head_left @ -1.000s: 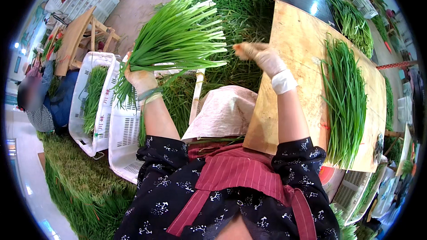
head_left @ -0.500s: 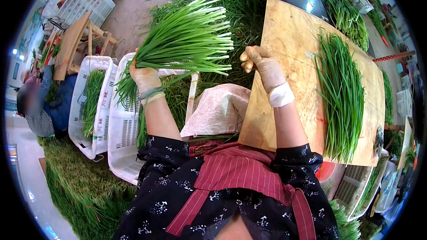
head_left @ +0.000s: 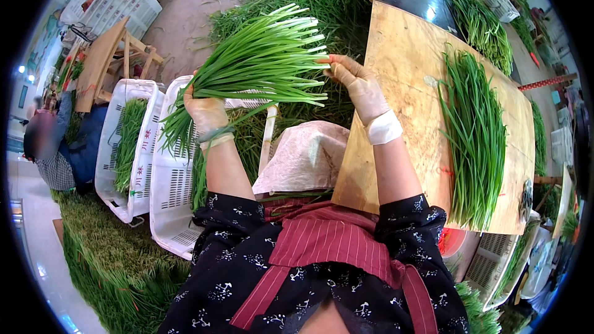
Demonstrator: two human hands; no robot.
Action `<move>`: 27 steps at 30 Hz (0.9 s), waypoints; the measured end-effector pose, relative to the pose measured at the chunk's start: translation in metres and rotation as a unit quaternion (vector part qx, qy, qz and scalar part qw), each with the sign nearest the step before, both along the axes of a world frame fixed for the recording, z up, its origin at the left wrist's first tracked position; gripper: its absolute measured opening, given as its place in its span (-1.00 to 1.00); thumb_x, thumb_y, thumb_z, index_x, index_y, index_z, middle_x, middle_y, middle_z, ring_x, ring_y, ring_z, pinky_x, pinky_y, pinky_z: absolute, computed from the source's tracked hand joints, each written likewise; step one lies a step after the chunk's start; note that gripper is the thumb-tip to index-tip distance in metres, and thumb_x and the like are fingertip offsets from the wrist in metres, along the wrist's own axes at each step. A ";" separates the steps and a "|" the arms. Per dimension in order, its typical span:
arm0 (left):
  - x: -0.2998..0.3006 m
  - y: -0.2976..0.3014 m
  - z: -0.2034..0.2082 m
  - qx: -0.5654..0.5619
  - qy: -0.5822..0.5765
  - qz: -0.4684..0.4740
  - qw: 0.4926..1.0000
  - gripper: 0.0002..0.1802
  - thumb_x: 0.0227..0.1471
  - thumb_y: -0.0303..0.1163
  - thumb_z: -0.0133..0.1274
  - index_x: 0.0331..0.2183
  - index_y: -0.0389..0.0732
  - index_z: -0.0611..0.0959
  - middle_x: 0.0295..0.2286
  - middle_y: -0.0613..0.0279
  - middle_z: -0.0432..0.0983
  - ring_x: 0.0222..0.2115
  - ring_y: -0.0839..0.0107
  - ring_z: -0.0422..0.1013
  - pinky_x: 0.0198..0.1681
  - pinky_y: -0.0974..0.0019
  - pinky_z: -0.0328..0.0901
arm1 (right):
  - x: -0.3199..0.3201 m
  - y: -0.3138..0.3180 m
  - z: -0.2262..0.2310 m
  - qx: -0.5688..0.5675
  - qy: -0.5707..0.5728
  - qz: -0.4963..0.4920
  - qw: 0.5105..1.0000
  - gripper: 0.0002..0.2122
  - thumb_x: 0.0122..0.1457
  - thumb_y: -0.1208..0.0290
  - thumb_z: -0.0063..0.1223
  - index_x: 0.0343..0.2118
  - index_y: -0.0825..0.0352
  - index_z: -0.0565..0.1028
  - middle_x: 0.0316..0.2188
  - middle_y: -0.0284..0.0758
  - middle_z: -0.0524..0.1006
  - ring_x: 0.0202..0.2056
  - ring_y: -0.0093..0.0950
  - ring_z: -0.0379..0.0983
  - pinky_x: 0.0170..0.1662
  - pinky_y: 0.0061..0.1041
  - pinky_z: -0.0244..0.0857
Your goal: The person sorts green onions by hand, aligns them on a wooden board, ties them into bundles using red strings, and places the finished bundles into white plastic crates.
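Observation:
My gloved left hand is closed around the leafy end of a bunch of green chives. The bunch fans out to the right, with its pale stem ends at that side. At those pale ends is my gloved right hand, its thumb and fingers pinched on one or more stem tips. Exactly how many stems lie in the pinch is too small to tell. Another pile of chives rests on the wooden board to the right of my right hand.
White plastic crates stand at my left, one holding chives. A heap of loose greens lies ahead on the floor. A pale cloth sack hangs before my apron. Cut chives cover the lower left. A person sits at far left.
My right hand has moved left and slightly up from beside the bunch, and its fingers now meet the stem ends. The bunch in my left hand has dipped slightly.

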State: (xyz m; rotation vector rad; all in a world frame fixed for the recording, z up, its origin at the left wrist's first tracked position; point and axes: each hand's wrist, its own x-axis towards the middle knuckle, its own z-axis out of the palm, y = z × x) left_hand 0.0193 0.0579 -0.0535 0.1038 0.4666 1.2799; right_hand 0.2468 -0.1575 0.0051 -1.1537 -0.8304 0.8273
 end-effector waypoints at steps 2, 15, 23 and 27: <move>0.001 -0.009 0.004 0.055 0.006 0.001 0.998 -0.73 -0.18 -0.37 -0.13 -0.38 -0.20 0.57 -0.35 0.12 0.50 -0.31 0.19 0.42 -0.20 0.06 0.31 | -0.004 -0.001 0.009 -0.077 -0.040 0.035 0.996 -0.69 0.07 0.29 0.03 -0.22 0.44 0.46 -0.33 -0.34 0.50 -0.28 -0.62 0.34 -0.14 -0.61 0.19; 0.004 -0.014 0.015 0.107 -0.018 0.018 0.994 -0.69 -0.18 -0.33 -0.14 -0.34 -0.21 0.57 -0.27 0.05 0.47 -0.23 0.18 0.39 -0.12 0.05 0.27 | -0.019 -0.006 0.005 0.071 0.333 -0.009 0.940 -0.90 0.04 0.40 0.02 -0.41 0.30 0.44 -0.38 -0.35 0.50 -0.32 -0.54 0.37 -0.15 -0.62 0.19; -0.032 0.000 0.006 0.098 -0.014 0.090 0.991 -0.70 -0.26 -0.36 -0.15 -0.43 -0.31 0.53 -0.40 0.10 0.48 -0.31 0.19 0.40 -0.12 0.12 0.27 | 0.080 -0.011 0.012 -0.023 -0.234 -0.317 0.919 -0.78 0.09 0.38 -0.07 -0.21 0.31 0.44 -0.35 -0.29 0.52 -0.27 -0.45 0.43 -0.12 -0.47 0.25; -0.034 -0.005 0.026 0.085 0.043 0.127 0.987 -0.78 -0.27 -0.39 -0.17 -0.52 -0.27 0.52 -0.44 0.12 0.49 -0.30 0.17 0.41 -0.12 0.03 0.27 | 0.118 -0.019 -0.038 -0.351 -0.503 -0.239 0.753 -0.62 0.03 0.24 -0.04 -0.06 0.17 0.39 -0.09 -0.25 0.40 -0.09 -0.22 0.32 -0.02 -0.38 0.17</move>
